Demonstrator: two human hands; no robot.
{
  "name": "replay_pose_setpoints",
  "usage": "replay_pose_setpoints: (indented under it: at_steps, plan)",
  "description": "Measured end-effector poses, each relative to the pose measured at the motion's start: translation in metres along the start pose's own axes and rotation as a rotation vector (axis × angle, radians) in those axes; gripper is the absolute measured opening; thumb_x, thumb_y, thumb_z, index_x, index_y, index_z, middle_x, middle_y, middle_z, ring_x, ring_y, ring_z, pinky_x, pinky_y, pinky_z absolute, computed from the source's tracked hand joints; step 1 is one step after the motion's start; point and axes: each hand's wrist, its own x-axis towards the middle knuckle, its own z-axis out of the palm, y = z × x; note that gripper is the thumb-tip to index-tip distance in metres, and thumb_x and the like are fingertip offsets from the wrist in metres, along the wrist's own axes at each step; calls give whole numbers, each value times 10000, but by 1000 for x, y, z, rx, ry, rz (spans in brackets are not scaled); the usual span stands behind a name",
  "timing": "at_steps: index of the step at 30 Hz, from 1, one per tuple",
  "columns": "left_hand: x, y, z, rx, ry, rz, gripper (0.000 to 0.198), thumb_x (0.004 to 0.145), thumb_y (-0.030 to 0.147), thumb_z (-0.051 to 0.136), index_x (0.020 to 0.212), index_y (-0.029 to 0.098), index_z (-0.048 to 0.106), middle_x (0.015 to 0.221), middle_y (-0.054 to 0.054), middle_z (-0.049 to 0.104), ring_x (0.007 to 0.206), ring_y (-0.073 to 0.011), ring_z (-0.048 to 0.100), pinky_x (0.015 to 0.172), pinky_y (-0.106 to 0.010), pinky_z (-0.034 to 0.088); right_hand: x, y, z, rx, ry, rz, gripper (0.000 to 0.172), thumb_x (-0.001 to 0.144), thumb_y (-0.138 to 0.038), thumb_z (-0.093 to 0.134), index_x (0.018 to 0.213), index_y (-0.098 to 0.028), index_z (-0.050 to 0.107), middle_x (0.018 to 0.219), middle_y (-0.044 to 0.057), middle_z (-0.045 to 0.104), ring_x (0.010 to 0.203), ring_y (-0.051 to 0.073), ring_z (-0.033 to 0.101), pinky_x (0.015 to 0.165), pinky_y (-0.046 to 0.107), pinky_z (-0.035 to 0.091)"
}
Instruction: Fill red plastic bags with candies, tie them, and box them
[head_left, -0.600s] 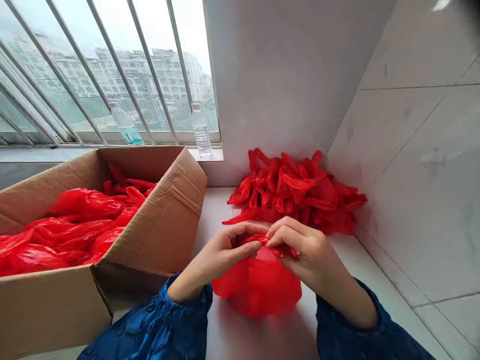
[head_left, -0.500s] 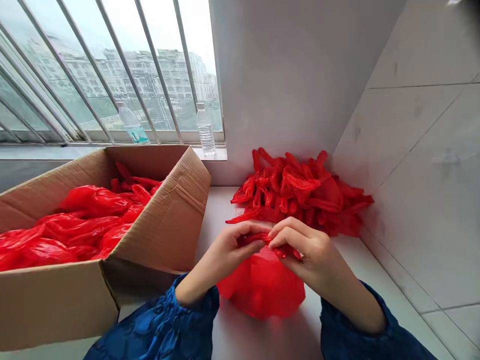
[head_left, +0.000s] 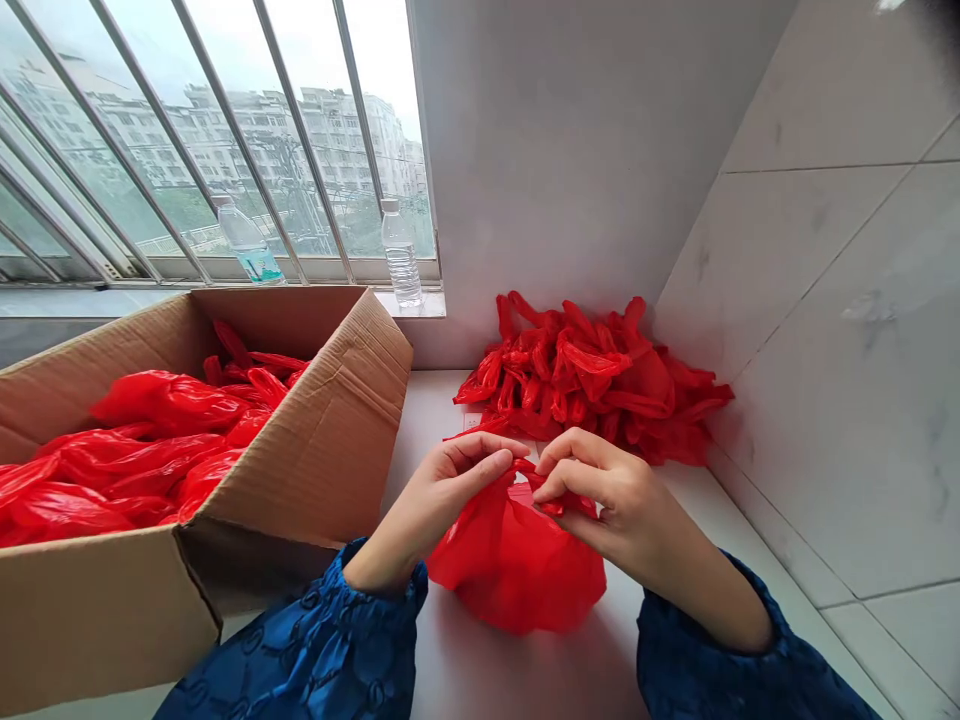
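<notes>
A red plastic bag (head_left: 525,570) hangs rounded and puffed out over the white surface, its top gathered between both hands. My left hand (head_left: 457,485) pinches the bag's upper edge between thumb and fingers. On the other side, my right hand (head_left: 604,485) is closed on a bunched part of the same bag, with crumpled plastic showing under the fingers. Between the two hands a small gap opens in the twisted plastic. What is inside the bag cannot be made out.
Just behind my hands, a heap of red plastic bags (head_left: 585,370) lies against the wall. At the left stands an open cardboard box (head_left: 330,430) holding several red bags (head_left: 157,450). Two plastic bottles, one clear (head_left: 401,255) and one blue-labelled (head_left: 251,245), stand by the barred window.
My left hand has shifted its pinch, and the plastic between the hands is now drawn up with a gap in it. The view has moved slightly to the right.
</notes>
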Motion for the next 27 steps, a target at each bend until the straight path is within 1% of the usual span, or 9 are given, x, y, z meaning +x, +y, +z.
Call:
replay_pose_setpoints:
  at_steps: [3,7,11,15,17,19,21,23,27]
  plan:
    - [8,-11,-8,-10,136,6,214,852,348,775,994,188,773,884,-26,743,781,-122,651,746,-218,503,-8,-8,-13,-16,-54,-30,220,837,0,639,829,-218,664,1084,31,662,916,162,636,774,283,505]
    - [26,-31,-25,126,331,98,300,804,396,795,988,159,789,942,-70,767,835,-165,667,780,-260,514,-28,-20,-31,-12,-181,-73,223,863,-3,634,827,-222,647,907,0,718,839,155,639,711,273,489]
    - [43,-49,-37,198,419,157,288,743,396,828,892,152,794,910,-70,771,838,-183,668,797,-282,511,-47,-27,-47,34,-209,-54,213,902,-35,630,851,-240,655,815,-21,726,727,125,645,639,248,474]
    - [39,-43,-26,244,446,213,249,773,382,804,881,158,789,888,-65,767,824,-187,668,780,-290,515,-47,-30,-60,124,-211,12,154,916,-115,683,845,-252,675,776,-27,719,678,112,646,627,224,492]
    - [25,-28,-10,273,432,269,200,836,357,761,936,186,787,925,-49,759,853,-174,667,775,-271,515,-38,-29,-59,144,-102,107,92,896,-183,736,890,-258,683,746,-40,695,658,109,633,618,214,493]
    - [8,-11,9,355,371,399,132,913,296,695,978,221,782,954,-32,740,883,-156,666,761,-245,512,-25,-25,-52,117,0,223,186,892,-249,752,1064,-269,683,769,-43,680,648,111,610,586,215,475]
    - [-9,1,25,451,229,540,158,959,216,634,1032,253,769,986,-22,730,942,-147,670,829,-243,519,-12,-19,-41,122,-46,276,246,918,-262,717,1160,-262,668,798,-38,670,650,114,581,565,221,445]
    - [-21,5,35,479,83,577,262,987,186,583,1188,292,712,1108,-29,725,1065,-164,662,949,-280,512,-3,-13,-33,192,-145,235,48,939,-229,675,980,-228,699,787,-32,644,687,119,562,596,228,431]
    - [-30,-4,38,471,-28,462,724,925,312,693,1551,362,332,1485,-79,546,1344,-262,531,1136,-430,423,2,-8,-26,326,-112,209,160,949,-243,657,797,-192,650,761,-29,599,686,117,534,604,237,416]
